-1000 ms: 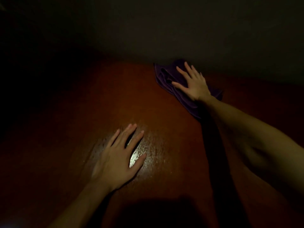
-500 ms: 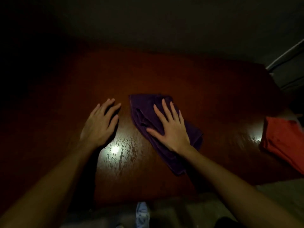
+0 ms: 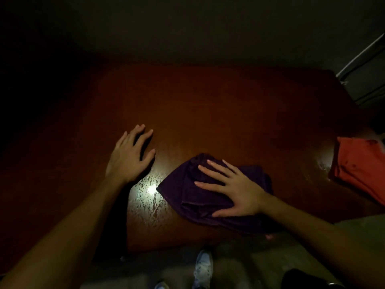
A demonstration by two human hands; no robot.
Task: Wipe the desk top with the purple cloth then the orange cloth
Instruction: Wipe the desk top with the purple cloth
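Observation:
The room is dim. A dark red-brown desk top (image 3: 218, 113) fills the middle of the view. The crumpled purple cloth (image 3: 185, 190) lies near the desk's front edge, right of centre. My right hand (image 3: 231, 188) presses flat on it with fingers spread and straight. My left hand (image 3: 130, 157) rests flat on the bare desk to the cloth's left, fingers spread, holding nothing. The orange cloth (image 3: 360, 165) lies at the desk's right edge, apart from both hands.
A bright glare spot (image 3: 151, 189) shines on the desk between my hands. A dark wall runs behind the desk. Pale cables or rails (image 3: 362, 53) show at the upper right. My light shoe (image 3: 203, 265) stands on the floor below the front edge.
My right hand has dragged the purple cloth from the far edge toward the front edge and to the right. The view has tilted down, and the orange cloth has come into view.

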